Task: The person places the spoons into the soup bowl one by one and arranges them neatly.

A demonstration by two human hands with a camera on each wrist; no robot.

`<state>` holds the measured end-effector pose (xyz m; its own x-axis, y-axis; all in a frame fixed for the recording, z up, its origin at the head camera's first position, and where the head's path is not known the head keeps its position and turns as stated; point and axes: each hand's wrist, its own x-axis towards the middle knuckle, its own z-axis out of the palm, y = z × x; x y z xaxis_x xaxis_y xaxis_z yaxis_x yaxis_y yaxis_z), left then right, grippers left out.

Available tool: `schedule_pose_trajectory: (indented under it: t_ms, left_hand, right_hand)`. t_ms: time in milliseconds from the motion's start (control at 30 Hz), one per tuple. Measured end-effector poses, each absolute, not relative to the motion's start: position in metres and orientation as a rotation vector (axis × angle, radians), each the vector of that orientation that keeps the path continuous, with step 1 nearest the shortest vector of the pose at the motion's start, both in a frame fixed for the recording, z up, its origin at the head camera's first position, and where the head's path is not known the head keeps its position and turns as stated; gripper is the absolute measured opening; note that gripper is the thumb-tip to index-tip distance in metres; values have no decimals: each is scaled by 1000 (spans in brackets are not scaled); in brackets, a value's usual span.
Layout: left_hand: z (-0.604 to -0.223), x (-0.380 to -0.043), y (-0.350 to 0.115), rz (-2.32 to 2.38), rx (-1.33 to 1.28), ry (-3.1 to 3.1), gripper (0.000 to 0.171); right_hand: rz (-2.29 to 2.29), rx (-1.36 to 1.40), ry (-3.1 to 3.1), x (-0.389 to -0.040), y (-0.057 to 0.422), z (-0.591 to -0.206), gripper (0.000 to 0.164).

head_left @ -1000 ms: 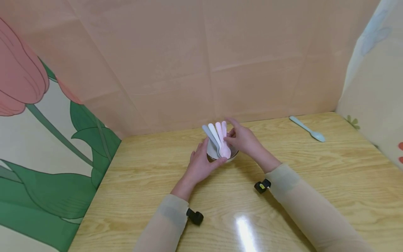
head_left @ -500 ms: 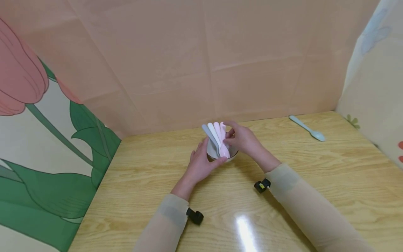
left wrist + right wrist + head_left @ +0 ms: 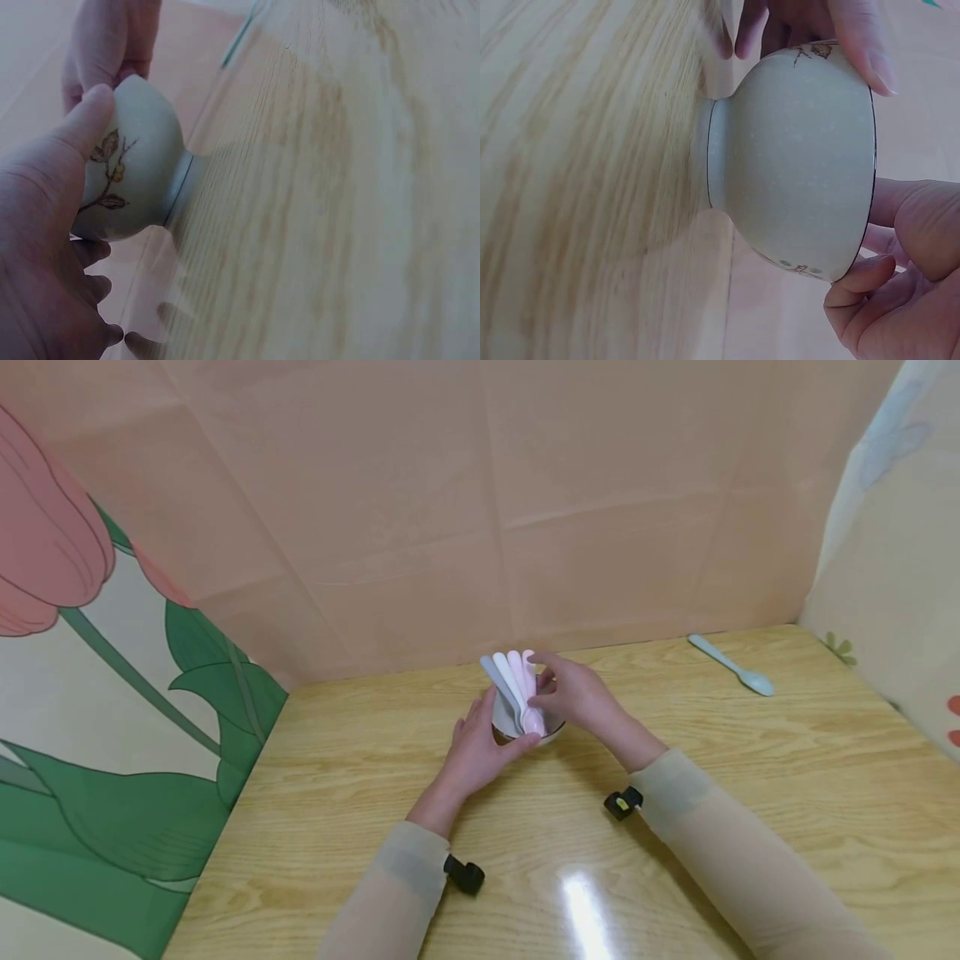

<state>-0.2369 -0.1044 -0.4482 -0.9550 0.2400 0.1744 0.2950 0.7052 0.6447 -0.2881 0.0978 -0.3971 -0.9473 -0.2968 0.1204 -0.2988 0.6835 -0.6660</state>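
A pale ceramic bowl (image 3: 802, 150) with a dark rim and a painted twig (image 3: 112, 172) stands on the wooden table. My left hand (image 3: 480, 747) grips it from the left, thumb at the near rim and fingers along the far side. Several spoons stand in the bowl, handles fanned upward: a grey spoon (image 3: 498, 678), a white spoon (image 3: 507, 671) and pink ones. At the fan's right end, my right hand (image 3: 579, 693) pinches the rightmost pink spoon (image 3: 529, 672) by its handle. The bowl hides the spoons in both wrist views.
A pale blue-green spoon (image 3: 731, 666) lies alone at the table's back right. Close behind the bowl rises a pinkish cloth backdrop (image 3: 420, 568). Patterned sheets border the wooden table (image 3: 337, 793) on the left and right.
The right hand has shifted slightly left, and the rightmost pink spoon's handle has moved with it toward the other handles. The left hand and the bowl have stayed in place.
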Motion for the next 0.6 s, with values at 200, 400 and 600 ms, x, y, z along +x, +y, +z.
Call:
schedule_pose_trajectory:
  t_ms: [200, 400, 600]
  left_hand:
    - [-448, -238, -105, -1105, -456, -2819, 103]
    - [-448, -239, -104, -1091, -456, -2823, 104]
    - [-448, -238, -104, -1092, -463, -2817, 103]
  right_hand:
    - [1109, 521, -2870, -290, 97, -398, 69]
    - [1089, 524, -2875, -289, 97, -397, 65]
    - [1120, 529, -2869, -288, 98, -396, 63]
